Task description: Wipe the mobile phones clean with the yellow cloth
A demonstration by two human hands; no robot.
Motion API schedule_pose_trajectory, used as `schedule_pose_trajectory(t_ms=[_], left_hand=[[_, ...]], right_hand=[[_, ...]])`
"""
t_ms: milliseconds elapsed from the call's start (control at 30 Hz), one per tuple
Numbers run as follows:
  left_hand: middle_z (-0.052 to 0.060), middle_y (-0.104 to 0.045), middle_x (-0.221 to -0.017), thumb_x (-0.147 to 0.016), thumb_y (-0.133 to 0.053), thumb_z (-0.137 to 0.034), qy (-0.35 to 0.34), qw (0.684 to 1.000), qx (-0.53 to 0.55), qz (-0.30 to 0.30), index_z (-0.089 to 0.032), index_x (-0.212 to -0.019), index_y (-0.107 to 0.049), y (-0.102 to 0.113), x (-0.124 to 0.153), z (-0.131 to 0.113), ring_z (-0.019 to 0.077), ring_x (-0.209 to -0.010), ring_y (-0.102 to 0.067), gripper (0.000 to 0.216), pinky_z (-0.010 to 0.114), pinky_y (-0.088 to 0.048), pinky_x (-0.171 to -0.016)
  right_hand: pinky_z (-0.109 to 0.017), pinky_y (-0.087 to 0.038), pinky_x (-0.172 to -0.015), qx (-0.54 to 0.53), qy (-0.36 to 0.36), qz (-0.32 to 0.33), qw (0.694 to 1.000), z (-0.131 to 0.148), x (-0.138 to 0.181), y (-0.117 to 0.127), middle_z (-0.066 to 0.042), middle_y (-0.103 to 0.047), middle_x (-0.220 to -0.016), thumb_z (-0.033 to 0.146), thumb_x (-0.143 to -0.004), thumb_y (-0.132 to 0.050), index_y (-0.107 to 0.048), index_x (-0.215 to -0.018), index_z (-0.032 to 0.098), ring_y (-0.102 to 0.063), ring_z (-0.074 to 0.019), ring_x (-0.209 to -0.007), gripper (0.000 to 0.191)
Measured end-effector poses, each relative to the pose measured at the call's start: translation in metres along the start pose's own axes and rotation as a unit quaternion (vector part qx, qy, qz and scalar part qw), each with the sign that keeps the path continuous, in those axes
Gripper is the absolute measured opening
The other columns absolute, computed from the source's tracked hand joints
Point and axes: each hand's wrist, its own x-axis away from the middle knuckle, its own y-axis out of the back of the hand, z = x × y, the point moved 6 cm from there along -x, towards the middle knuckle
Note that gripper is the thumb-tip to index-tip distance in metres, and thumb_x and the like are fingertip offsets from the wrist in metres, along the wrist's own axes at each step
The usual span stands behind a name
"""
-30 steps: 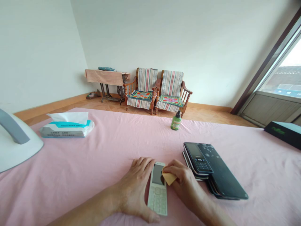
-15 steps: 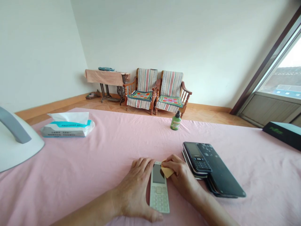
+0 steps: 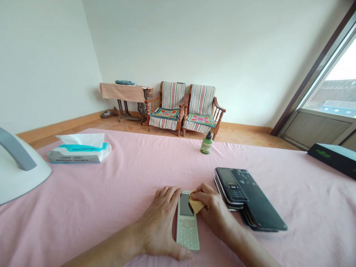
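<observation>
A white keypad phone (image 3: 187, 233) lies face up on the pink cloth, its screen toward the far end. My left hand (image 3: 161, 218) braces it along the left side, fingers by the top edge and thumb at the bottom corner. In the pinched fingers of my right hand (image 3: 210, 204) is a small yellow cloth (image 3: 197, 205) with a zigzag edge, pressed against the right part of the screen. Right of that hand, a black keypad phone (image 3: 232, 185) tops one stack of devices, beside a larger dark device (image 3: 263, 200) with worn patches, also stacked.
On the pink tablecloth (image 3: 147, 163) stand a green bottle (image 3: 206, 144) with a black top and a tissue pack (image 3: 79, 152). A white object with a grey handle (image 3: 19, 167) is at left, a black box (image 3: 330, 159) at right. Two wooden chairs (image 3: 198, 107) stand beyond.
My right hand and the yellow cloth have shifted very slightly down the phone's screen. The left hand keeps its place on the phone. The whole view has drifted a little.
</observation>
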Motion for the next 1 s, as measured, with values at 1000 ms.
schedule_pose_trajectory(t_ms=[1000], left_hand=[[0.02, -0.032, -0.137, -0.034, -0.078, -0.065, 0.04, 0.998, 0.004, 0.039, -0.015, -0.134, -0.033, -0.002, 0.001, 0.018, 0.044, -0.127, -0.028, 0.121, 0.061, -0.02, -0.107]], right_hand=[[-0.028, -0.039, -0.071, 0.101, -0.046, -0.033, 0.993, 0.006, -0.01, -0.001, -0.005, -0.059, -0.078, -0.004, -0.075, -0.049, -0.068, -0.077, 0.017, -0.053, -0.0183, -0.077, 0.029]])
